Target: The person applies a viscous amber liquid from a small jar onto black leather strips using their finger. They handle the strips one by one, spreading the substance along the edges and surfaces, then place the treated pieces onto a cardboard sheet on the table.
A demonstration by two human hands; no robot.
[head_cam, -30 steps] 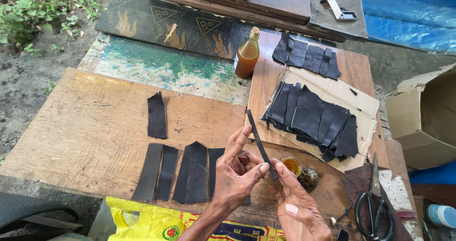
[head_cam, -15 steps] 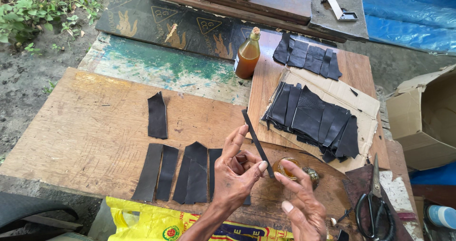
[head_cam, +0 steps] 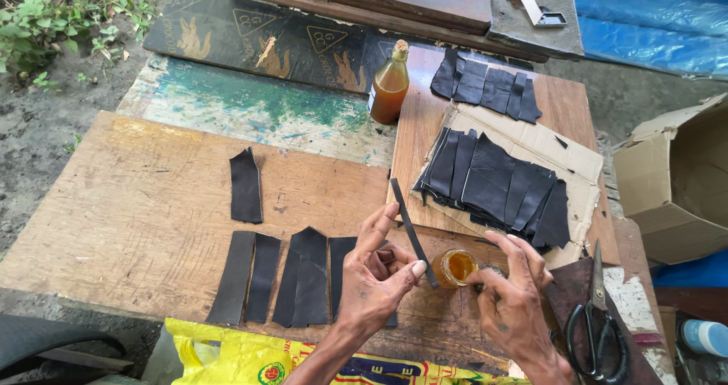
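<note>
The narrow black strip (head_cam: 410, 229) stands tilted over the bench's near edge, pinched at its lower end between thumb and fingers of your left hand (head_cam: 377, 282). Your right hand (head_cam: 514, 294) has its fingertips closed on the small amber jar (head_cam: 455, 267) just beside it. Scissors (head_cam: 597, 320) lie at the near right corner.

Open brown cardboard box (head_cam: 682, 180) sits far right, yellow printed bag (head_cam: 250, 355) near bottom edge, maybe a labelled white-blue container (head_cam: 705, 337) bottom right.
</note>
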